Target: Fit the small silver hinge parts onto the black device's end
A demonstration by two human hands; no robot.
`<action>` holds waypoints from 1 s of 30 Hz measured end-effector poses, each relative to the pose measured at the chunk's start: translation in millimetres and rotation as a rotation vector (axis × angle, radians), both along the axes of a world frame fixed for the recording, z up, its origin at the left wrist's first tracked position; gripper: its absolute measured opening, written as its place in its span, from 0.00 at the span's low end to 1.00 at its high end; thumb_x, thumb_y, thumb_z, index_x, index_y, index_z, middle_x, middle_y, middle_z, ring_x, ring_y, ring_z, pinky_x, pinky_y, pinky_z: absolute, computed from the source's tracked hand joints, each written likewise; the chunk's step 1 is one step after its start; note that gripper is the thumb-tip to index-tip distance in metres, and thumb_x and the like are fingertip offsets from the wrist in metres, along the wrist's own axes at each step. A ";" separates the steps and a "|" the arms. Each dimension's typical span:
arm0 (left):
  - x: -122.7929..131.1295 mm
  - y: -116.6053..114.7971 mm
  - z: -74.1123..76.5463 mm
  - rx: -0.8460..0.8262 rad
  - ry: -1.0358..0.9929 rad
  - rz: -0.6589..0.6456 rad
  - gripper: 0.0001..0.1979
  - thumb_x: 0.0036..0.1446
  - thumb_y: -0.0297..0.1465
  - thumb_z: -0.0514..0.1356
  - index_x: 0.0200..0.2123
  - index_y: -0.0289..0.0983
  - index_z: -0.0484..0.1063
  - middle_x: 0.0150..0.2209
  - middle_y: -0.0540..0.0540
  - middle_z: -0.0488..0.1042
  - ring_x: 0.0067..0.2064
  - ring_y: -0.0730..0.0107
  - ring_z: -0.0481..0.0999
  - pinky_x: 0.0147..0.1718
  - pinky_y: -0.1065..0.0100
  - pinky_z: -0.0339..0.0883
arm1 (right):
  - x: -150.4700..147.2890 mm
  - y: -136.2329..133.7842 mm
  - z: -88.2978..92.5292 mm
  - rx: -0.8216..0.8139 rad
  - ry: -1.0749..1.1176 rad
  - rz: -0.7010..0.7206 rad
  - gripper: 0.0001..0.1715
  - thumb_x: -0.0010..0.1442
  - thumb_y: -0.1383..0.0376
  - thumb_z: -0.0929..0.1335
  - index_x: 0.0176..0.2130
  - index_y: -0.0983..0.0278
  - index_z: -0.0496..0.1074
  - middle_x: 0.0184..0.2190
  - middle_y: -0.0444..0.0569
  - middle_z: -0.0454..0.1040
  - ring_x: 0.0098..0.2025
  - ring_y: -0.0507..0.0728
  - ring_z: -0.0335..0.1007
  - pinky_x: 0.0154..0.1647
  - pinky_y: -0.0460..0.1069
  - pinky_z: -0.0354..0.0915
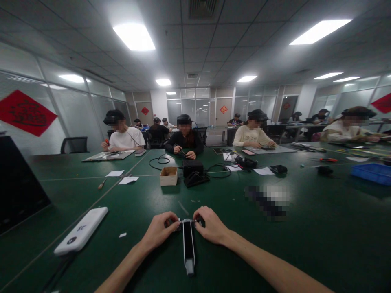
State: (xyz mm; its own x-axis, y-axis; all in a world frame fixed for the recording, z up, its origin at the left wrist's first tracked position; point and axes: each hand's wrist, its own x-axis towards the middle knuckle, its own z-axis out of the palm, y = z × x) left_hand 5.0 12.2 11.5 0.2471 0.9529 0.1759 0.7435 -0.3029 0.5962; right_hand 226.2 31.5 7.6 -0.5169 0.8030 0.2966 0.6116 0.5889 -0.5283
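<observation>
A long, narrow white-framed device (188, 242) with a black middle and a grey block at its near end lies on the green table in front of me. My left hand (161, 228) pinches the left side of its far end between thumb and fingers. On the opposite side, my right hand (212, 226) grips the same end with curled fingers. Small pale parts jut out sideways at both fingertips, but the fingers hide most of them.
A white power bank (82, 231) with a cable lies at left, near a small white scrap (122, 235). Beyond my hands stand a cardboard box (168, 177) and a black box (193, 167) with cables. A blue tray (371, 174) is far right. Several people work across the table.
</observation>
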 end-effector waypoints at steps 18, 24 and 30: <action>0.9 1.3 -5.4 0.050 -0.002 -0.002 0.09 0.52 0.32 0.57 0.35 0.36 0.73 0.27 0.52 0.72 0.27 0.73 0.68 0.28 0.73 0.61 | 0.0 5.8 -9.6 0.025 -0.005 0.021 0.06 0.56 0.69 0.65 0.37 0.64 0.70 0.35 0.48 0.70 0.39 0.55 0.64 0.41 0.50 0.62; -0.4 1.9 -7.0 0.034 0.004 -0.013 0.10 0.54 0.34 0.56 0.36 0.37 0.72 0.29 0.51 0.74 0.27 0.72 0.68 0.27 0.73 0.61 | 0.5 4.6 -8.2 0.019 -0.006 0.020 0.07 0.56 0.69 0.65 0.37 0.65 0.70 0.36 0.49 0.70 0.40 0.55 0.64 0.42 0.50 0.62; -1.1 2.4 -8.5 0.045 -0.008 -0.015 0.09 0.53 0.33 0.57 0.36 0.37 0.72 0.29 0.51 0.73 0.28 0.72 0.69 0.29 0.72 0.62 | -0.1 3.8 -6.7 0.001 -0.017 0.013 0.07 0.56 0.69 0.64 0.37 0.65 0.70 0.36 0.48 0.70 0.39 0.55 0.64 0.42 0.50 0.62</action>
